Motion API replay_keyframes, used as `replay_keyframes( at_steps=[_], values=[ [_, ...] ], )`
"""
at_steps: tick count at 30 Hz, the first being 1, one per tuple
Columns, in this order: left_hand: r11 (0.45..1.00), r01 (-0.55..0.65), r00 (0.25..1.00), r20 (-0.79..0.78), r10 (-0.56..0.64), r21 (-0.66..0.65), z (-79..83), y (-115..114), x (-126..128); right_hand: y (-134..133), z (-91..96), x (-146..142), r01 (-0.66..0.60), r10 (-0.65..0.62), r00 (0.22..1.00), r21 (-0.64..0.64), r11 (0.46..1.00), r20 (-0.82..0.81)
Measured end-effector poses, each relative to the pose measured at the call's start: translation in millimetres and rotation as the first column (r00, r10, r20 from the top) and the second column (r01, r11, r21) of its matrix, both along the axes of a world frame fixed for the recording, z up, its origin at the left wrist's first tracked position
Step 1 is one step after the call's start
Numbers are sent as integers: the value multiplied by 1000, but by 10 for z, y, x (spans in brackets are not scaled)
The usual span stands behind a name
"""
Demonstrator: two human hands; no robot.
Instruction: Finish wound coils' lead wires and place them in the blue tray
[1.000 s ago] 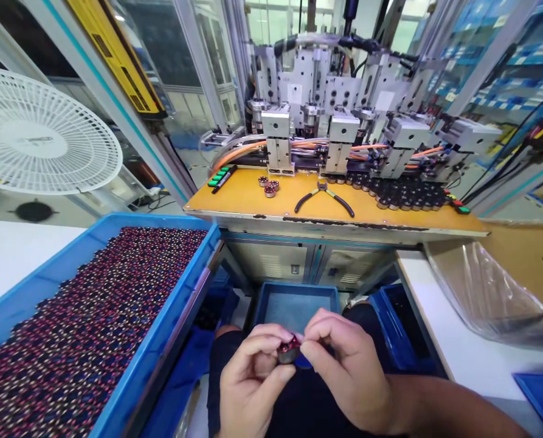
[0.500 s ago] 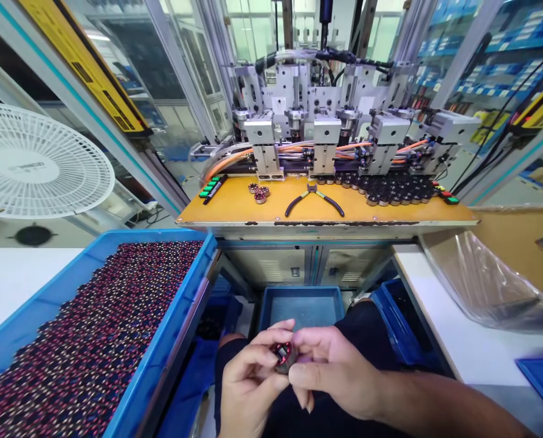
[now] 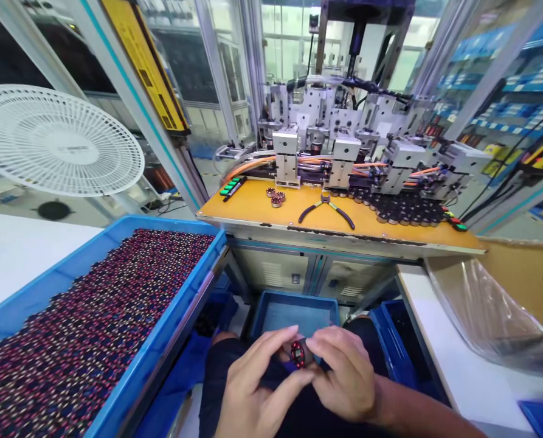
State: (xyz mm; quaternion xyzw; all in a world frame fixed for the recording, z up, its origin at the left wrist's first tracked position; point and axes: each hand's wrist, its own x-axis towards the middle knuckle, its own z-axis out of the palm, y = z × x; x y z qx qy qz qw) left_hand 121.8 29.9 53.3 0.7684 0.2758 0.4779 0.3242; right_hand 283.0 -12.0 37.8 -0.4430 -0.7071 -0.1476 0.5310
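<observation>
A small round wound part (image 3: pixel 298 353), dark with red windings, is pinched between the fingertips of both hands over my lap. My left hand (image 3: pixel 253 389) grips it from the left with thumb and fingers. My right hand (image 3: pixel 344 377) holds it from the right, fingers curled round it. Just beyond the hands sits a small blue bin (image 3: pixel 293 313) on the floor under the bench.
A large blue tray (image 3: pixel 171 340) full of several red-and-dark wound parts lies at my left. Ahead stands a yellow bench (image 3: pixel 253 207) with pliers (image 3: pixel 326 208), three loose parts (image 3: pixel 275 196), a cluster of black parts (image 3: pixel 405 210) and an assembly machine (image 3: pixel 344 140). A white fan (image 3: pixel 56 143) is at left, a plastic bag (image 3: pixel 485 298) at right.
Both hands have turned the part so its red face shows sideways between the fingertips. The view has shifted slightly; the hands stay over my lap.
</observation>
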Motion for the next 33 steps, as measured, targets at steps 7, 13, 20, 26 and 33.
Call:
replay_keyframes(
  at_steps=[7,13,20,26,33],
  values=[
    [972,4,999,-42,6,234,-50,70,-16,-108,192,96,-351,264,904,-233,907,-336],
    [899,-26,985,-142,97,437,-71,75,-42,-145,315,84,-149,66,968,-345,927,-241],
    [934,30,989,-143,23,357,-82,86,-129,-45,435,77,-270,180,958,-495,826,-222],
    [990,134,991,-30,-133,47,6,95,-188,36,584,434,-217,314,945,-539,814,94],
    [996,59,998,-16,-59,60,-5,72,-161,-91,674,327,-142,233,916,-280,949,327]
  ],
)
